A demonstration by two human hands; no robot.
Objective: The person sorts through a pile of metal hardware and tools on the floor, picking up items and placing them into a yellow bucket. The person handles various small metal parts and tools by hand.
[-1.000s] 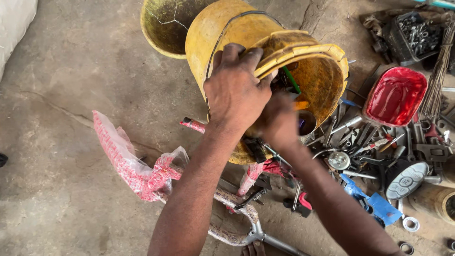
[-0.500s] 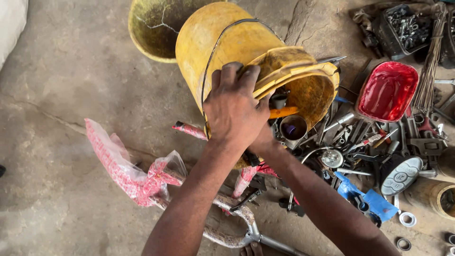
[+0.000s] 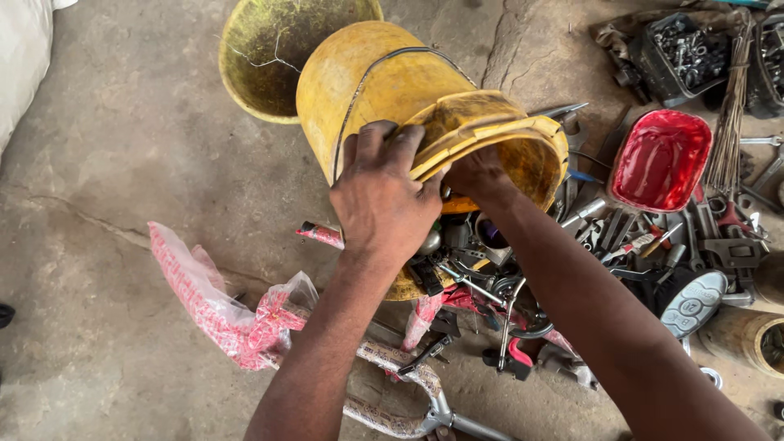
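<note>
The person is partway through tipping a yellow bucket (image 3: 392,90) on its side over the heap of tools (image 3: 621,237) on the concrete floor (image 3: 122,163), and steadying it while the contents are sorted looks like the next need. The left hand (image 3: 384,200) clamps the bucket's bent rim, and the right hand (image 3: 478,175) reaches inside the mouth, its hold hidden. The bucket is grimy, dented and wire-bound, lying mid-scene right of a second, empty bucket (image 3: 269,57).

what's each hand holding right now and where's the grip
The left hand grips the tipped yellow bucket by its bent rim. The right hand reaches inside the bucket's mouth; whether it holds anything there cannot be told.
</note>
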